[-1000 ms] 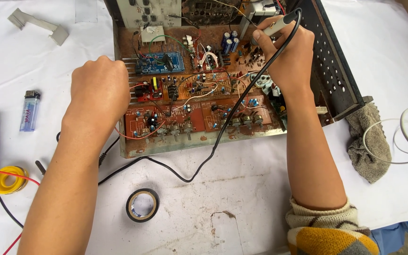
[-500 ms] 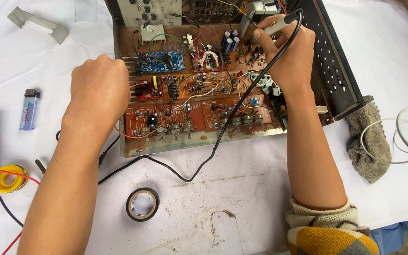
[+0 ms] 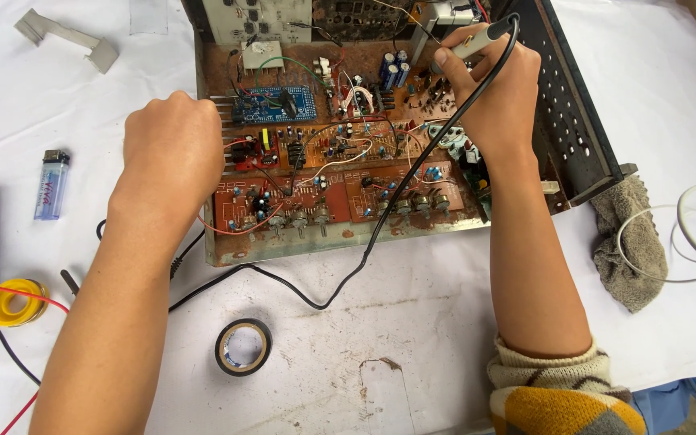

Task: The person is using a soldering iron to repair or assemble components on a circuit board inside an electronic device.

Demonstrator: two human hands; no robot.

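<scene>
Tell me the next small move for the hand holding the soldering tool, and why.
Probably ease the right hand down a little so the tip meets the board. It grips the soldering tool like a pen over the rear of the open chassis, its black cord trailing across the boards, while the left hand braces the chassis edge.

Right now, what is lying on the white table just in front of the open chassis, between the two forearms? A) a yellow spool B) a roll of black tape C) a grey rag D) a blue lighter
B: the roll of black tape lies flat on the table, near the black cord, between the left hand and right hand forearms.
</scene>
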